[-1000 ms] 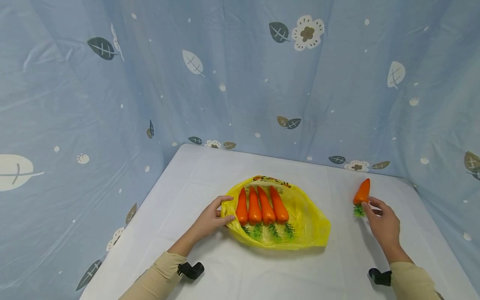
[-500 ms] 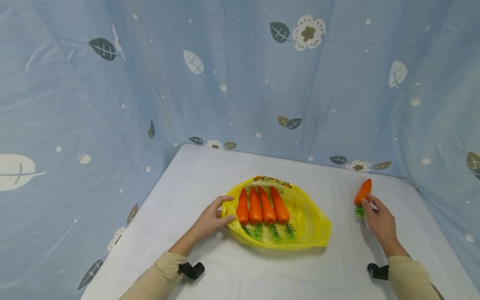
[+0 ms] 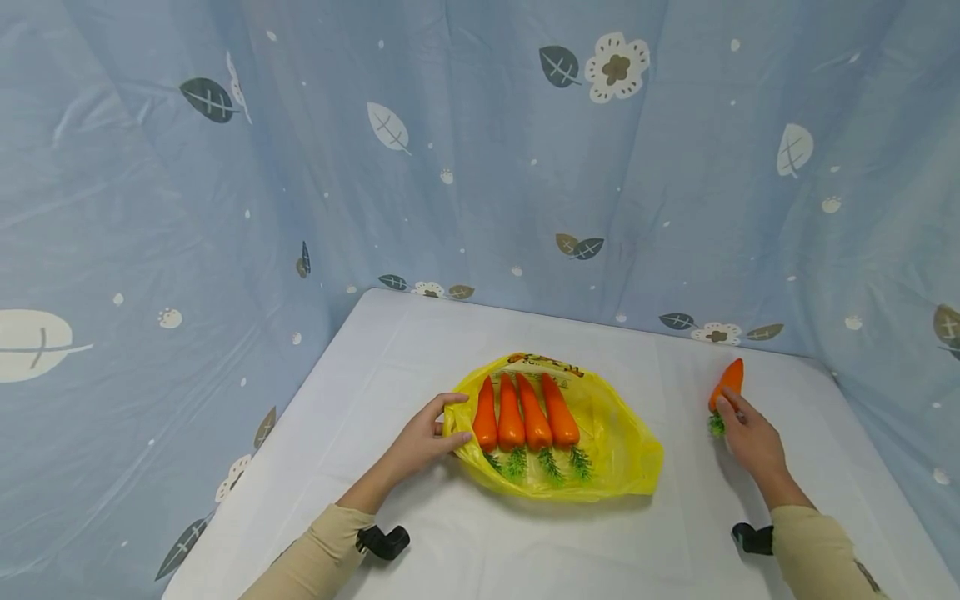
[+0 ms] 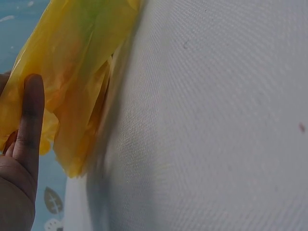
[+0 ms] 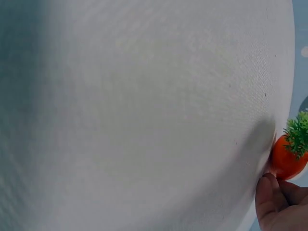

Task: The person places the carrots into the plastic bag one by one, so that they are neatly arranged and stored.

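Note:
My left hand grips the left edge of a yellow plastic bag, thumb on the near side and fingers on the far side. Inside its open mouth several orange carrots with green leafy tops lie side by side, tips away from me. In the left wrist view the thumb presses the crumpled bag. Over at the right, my right hand pinches another carrot near its leafy end. That carrot shows just beyond the thumb and fingertips in the right wrist view, close against the table.
A white cloth covers the table. Blue curtains with leaf and flower prints hang along its back and sides. Each wrist wears a black camera mount, the left mount and the right mount.
My right hand has shifted left and closed in over the carrot, its fingers now lying across the thick end. The left hand, the bag and the carrots in it stay put.

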Motion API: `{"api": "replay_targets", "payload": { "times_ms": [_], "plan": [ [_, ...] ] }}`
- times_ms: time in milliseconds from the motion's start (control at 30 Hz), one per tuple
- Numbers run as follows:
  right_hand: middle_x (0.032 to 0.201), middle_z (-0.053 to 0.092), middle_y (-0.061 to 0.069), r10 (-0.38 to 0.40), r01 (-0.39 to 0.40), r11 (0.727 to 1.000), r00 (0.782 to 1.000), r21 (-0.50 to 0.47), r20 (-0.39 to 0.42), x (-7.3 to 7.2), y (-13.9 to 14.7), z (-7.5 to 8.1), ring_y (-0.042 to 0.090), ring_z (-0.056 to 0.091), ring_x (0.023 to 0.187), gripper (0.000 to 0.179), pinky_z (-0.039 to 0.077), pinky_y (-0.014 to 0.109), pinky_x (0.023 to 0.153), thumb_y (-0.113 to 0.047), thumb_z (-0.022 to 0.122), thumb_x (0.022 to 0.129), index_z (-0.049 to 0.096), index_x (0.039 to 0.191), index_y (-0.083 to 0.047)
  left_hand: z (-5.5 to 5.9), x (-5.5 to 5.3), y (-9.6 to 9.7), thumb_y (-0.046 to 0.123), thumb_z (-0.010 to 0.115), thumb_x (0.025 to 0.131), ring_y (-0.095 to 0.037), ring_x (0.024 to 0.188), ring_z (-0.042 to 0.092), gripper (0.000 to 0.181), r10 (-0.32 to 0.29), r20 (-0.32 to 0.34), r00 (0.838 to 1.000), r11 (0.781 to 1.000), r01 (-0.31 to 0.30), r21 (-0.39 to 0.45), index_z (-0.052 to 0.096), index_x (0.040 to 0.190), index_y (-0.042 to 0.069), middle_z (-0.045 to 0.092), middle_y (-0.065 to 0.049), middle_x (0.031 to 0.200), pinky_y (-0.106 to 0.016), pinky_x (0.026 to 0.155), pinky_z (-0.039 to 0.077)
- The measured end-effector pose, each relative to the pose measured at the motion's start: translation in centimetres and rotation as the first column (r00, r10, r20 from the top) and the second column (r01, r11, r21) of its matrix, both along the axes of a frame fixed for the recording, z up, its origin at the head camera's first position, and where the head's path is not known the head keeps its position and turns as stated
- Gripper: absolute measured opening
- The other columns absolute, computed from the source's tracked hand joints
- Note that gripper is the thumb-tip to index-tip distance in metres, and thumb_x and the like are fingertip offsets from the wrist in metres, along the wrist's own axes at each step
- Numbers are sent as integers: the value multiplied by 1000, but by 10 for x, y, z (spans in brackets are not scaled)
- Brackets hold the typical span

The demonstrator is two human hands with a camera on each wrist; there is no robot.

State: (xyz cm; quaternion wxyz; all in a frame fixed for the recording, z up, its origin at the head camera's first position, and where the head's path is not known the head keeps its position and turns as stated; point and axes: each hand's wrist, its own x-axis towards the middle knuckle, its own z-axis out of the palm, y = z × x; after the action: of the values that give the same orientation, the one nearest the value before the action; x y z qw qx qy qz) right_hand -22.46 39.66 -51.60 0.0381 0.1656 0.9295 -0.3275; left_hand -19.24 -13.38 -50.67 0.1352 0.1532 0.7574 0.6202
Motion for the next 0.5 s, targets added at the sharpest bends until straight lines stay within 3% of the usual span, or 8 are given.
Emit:
{"api": "replay_targets", "payload": {
  "times_ms": [200, 500],
  "plan": [
    [148, 35, 41, 23, -22, 1000, 999, 22, -42, 4, 0, -4, 57, 37, 131, 75, 34, 69, 104, -57, 26, 108, 26, 159, -3, -3, -1, 0, 10, 72, 96, -26, 93, 72, 62, -5, -4, 1000, 1000, 5, 12, 41, 149, 2, 43, -26, 147, -26, 72, 58],
    [146, 40, 37, -6, 7, 1000, 996, 18, -86, 11, 1, -8, 53, 44, 124, 75, 45, 63, 96, -57, 40, 105, 36, 154, 0, -5, -1, 0, 10, 72, 95, -27, 94, 72, 62, -2, -9, 1000, 1000, 2, 8, 41, 148, 3, 43, -26, 147, -26, 72, 58]
  ]
}}
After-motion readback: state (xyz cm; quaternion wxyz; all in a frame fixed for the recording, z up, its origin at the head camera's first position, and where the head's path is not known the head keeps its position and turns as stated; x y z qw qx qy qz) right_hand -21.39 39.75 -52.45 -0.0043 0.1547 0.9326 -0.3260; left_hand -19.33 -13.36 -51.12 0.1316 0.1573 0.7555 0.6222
